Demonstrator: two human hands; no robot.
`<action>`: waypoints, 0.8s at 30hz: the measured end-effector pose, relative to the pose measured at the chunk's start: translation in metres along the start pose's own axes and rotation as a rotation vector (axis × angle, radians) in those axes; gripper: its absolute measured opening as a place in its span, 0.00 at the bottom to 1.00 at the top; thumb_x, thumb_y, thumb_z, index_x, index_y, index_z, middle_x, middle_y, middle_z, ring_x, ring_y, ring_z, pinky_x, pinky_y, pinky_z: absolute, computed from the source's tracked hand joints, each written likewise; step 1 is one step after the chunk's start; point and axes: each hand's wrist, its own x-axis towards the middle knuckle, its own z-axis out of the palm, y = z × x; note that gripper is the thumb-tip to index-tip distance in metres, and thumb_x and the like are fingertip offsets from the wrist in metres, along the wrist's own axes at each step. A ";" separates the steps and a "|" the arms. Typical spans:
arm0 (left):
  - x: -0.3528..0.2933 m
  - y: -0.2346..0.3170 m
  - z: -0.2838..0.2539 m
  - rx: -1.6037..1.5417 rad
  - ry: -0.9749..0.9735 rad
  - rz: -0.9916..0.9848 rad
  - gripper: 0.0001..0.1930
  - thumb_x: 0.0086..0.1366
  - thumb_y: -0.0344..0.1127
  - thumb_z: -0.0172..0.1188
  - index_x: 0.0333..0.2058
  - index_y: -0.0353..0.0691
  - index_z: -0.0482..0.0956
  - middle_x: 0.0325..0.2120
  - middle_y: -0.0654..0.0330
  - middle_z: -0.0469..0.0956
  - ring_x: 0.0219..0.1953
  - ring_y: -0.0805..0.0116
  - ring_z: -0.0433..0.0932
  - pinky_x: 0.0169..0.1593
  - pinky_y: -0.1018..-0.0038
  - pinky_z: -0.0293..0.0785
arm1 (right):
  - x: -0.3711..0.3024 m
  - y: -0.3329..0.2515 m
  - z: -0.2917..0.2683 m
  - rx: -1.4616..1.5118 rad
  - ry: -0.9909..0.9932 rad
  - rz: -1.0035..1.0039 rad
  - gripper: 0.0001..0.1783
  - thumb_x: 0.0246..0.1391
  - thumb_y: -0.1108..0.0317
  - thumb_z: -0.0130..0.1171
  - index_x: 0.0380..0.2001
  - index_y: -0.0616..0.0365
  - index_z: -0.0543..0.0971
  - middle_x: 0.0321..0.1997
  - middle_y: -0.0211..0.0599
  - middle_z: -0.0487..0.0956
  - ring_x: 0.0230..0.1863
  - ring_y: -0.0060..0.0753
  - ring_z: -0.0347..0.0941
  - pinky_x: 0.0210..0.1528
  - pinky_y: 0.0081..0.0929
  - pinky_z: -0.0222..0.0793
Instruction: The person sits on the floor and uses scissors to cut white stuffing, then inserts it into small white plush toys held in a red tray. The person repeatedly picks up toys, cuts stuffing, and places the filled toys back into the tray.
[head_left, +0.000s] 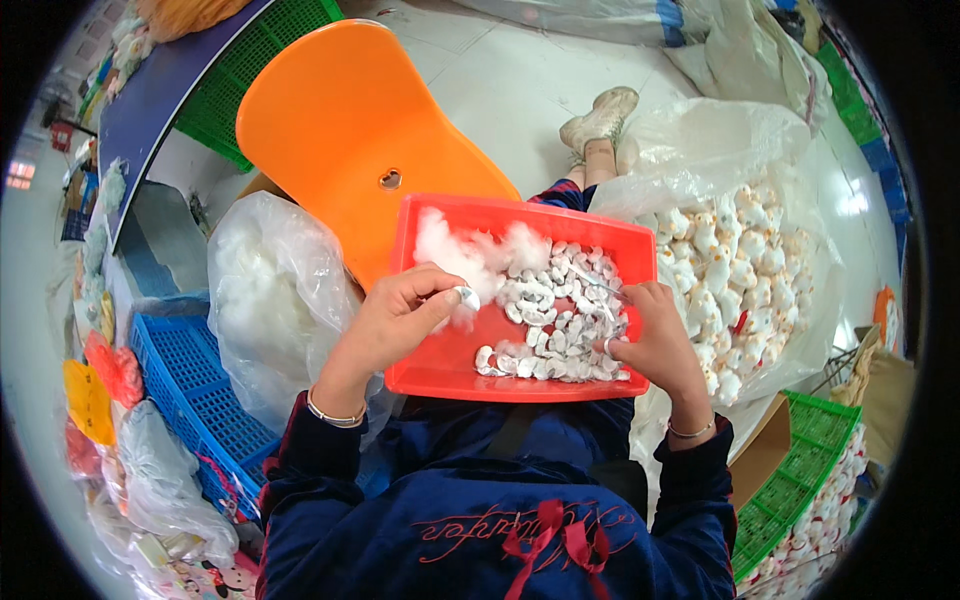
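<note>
1. Pinched between thumb and forefinger, a small white piece [467,297] sits in the left hand [400,312] above the left side of a red tray [430,377].
2. The right hand [658,335], fingers curled narrow, grips a thin metal tool [594,279] over loose white pieces [545,366].
3. The tray spans the lap [565,425], probably so that pieces and white fluff [448,245] lie within reach of 2 hands; the fingertip pinch seemingly leaves the piece's outer end exposed.
4. The tool's long axis slants leftward and away from the body; the piece's facing cannot be told.
</note>
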 end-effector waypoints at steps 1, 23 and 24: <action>-0.002 -0.002 -0.001 -0.036 -0.015 0.051 0.09 0.73 0.32 0.58 0.42 0.32 0.83 0.28 0.68 0.79 0.26 0.83 0.70 0.32 0.83 0.68 | 0.009 -0.002 0.003 -0.061 -0.013 -0.016 0.36 0.36 0.61 0.78 0.50 0.64 0.77 0.50 0.48 0.75 0.56 0.55 0.68 0.60 0.43 0.66; 0.012 -0.011 0.053 -1.266 0.094 0.196 0.12 0.79 0.40 0.46 0.47 0.40 0.75 0.25 0.67 0.71 0.28 0.77 0.70 0.36 0.75 0.71 | 0.008 -0.086 0.003 0.351 -0.473 -0.105 0.24 0.42 0.66 0.78 0.43 0.62 0.83 0.32 0.37 0.81 0.36 0.33 0.78 0.45 0.30 0.73; 0.012 -0.016 0.044 -1.304 0.030 0.243 0.12 0.79 0.41 0.46 0.45 0.41 0.75 0.23 0.68 0.67 0.25 0.77 0.67 0.32 0.76 0.69 | 0.006 -0.089 0.001 0.305 -0.455 -0.132 0.24 0.42 0.66 0.78 0.43 0.62 0.83 0.32 0.37 0.81 0.36 0.34 0.78 0.46 0.31 0.73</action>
